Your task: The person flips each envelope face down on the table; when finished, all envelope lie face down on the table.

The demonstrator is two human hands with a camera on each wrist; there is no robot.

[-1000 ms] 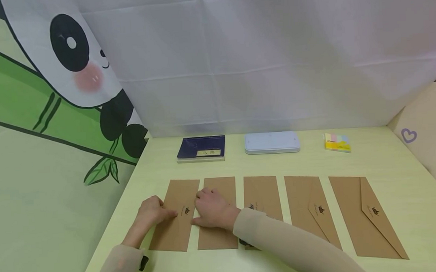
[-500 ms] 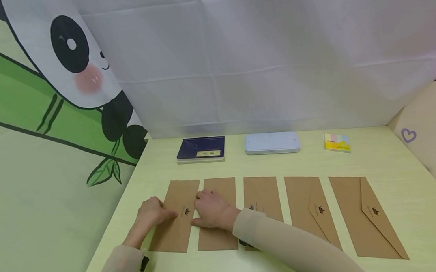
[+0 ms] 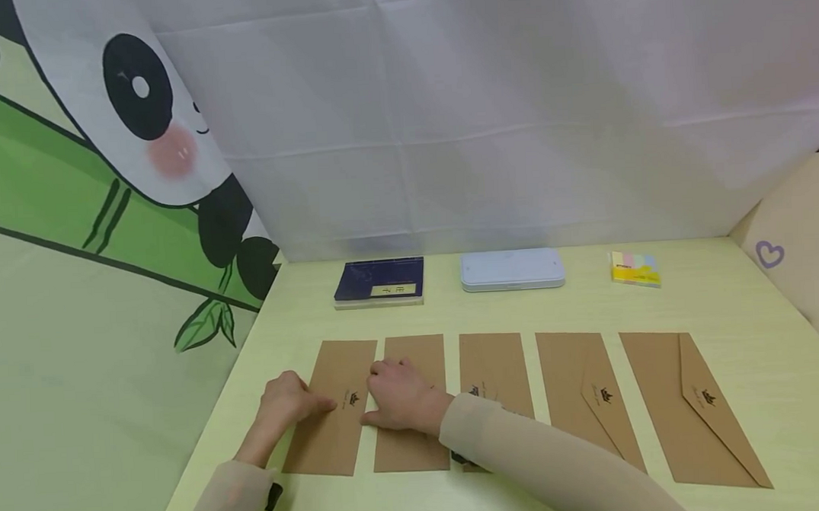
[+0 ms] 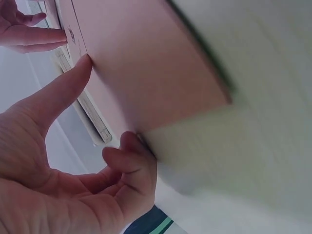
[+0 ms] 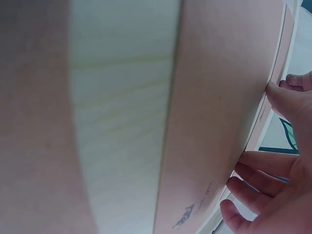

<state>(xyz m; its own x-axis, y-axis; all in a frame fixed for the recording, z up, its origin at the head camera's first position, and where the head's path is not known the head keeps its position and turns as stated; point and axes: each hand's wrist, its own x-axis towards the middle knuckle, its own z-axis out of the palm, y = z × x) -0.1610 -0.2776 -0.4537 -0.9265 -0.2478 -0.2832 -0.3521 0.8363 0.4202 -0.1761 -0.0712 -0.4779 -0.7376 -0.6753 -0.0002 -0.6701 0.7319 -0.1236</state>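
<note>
Brown paper envelopes lie in a row on the table. My left hand [image 3: 288, 402] is at the left edge of the leftmost envelope [image 3: 332, 365]. In the left wrist view its extended thumb [image 4: 80, 73] touches the envelope's face, and its bent fingers [image 4: 134, 165] meet the edge. My right hand [image 3: 398, 393] rests over the left edge of the second envelope [image 3: 417, 350], partly covering it. In the right wrist view, the right fingers [image 5: 268, 163] and thumb touch along that edge, spread apart. The right sleeve hides part of the third envelope [image 3: 489, 351].
Two more envelopes [image 3: 568, 355] [image 3: 663, 397] lie to the right, with crown prints on their flaps. Along the back stand a dark blue notebook [image 3: 376, 276], a pale blue case [image 3: 511, 268] and a pack of sticky notes [image 3: 634, 267]. A white cloth [image 3: 479, 115] hangs behind the table.
Both hands keep their places on the envelopes. Only the head view has shifted slightly.
</note>
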